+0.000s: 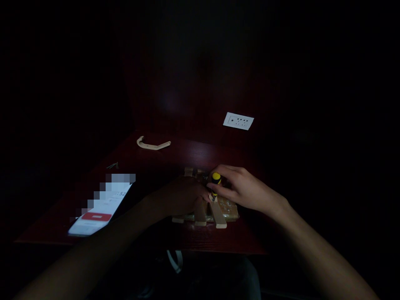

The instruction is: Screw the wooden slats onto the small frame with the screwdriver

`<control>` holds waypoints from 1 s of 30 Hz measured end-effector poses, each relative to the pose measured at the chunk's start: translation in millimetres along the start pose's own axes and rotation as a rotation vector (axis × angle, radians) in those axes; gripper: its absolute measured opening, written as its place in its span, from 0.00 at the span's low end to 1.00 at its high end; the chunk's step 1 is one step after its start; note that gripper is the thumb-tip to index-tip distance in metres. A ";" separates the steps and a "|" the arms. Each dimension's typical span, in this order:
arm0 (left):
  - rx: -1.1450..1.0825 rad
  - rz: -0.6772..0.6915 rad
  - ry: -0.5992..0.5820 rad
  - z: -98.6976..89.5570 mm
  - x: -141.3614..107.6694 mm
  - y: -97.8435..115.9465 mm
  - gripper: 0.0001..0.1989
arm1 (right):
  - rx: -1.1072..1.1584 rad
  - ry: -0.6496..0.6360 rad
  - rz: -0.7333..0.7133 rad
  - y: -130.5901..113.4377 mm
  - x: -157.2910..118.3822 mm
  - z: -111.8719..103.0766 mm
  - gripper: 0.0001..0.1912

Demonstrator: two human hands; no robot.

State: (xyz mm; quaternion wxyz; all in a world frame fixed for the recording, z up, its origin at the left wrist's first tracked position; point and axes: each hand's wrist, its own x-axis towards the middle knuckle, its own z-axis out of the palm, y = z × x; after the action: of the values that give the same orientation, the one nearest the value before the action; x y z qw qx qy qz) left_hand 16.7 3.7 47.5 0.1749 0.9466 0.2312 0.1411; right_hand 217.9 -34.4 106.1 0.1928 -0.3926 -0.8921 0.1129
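Note:
My right hand is closed around a yellow-and-black screwdriver, which stands nearly upright over a light wooden slat. My left hand lies across the wooden pieces just left of the screwdriver, its fingertips close to the tool's lower end; deep shadow hides most of its fingers. A second wooden slat runs alongside the first. Beneath them is a brownish, shiny block that looks wrapped in tape. The screwdriver's tip is too small and dark to make out clearly.
A curved wooden piece lies toward the back of the dark red table. Some small thin pieces rest at the left, behind a lit phone. A white socket plate sits on the back panel. The surroundings are very dark.

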 end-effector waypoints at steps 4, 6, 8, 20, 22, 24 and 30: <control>0.015 0.008 0.019 0.7 -0.1 -0.1 0.16 | -0.005 -0.007 -0.006 -0.5 0.4 -0.1 0.09; 0.025 0.016 0.027 1.2 -0.1 -0.4 0.16 | -0.009 -0.029 -0.010 -1.0 0.6 0.7 0.09; 0.040 0.023 0.034 1.3 -0.1 -0.1 0.16 | -0.018 -0.044 -0.012 -1.7 0.7 1.7 0.09; 0.129 -0.017 0.064 3.4 1.3 -0.1 0.11 | -0.069 -0.031 -0.016 -6.3 -7.6 4.0 0.12; 0.097 0.003 0.055 2.4 1.8 0.4 0.12 | -0.091 -0.009 -0.018 -7.0 -10.7 2.7 0.12; 0.076 0.014 0.040 1.4 2.2 1.1 0.12 | -0.093 0.011 -0.015 -7.2 -13.0 1.3 0.12; 0.072 -0.020 0.053 3.3 2.4 -0.7 0.11 | -0.033 0.005 -0.017 -4.0 -15.9 4.5 0.12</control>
State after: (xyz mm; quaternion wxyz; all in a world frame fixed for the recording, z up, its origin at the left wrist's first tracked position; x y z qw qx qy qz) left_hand 19.6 4.6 44.7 0.1360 0.9458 0.2502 0.1560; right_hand 223.2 -49.1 99.4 0.1894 -0.3883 -0.8968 0.0957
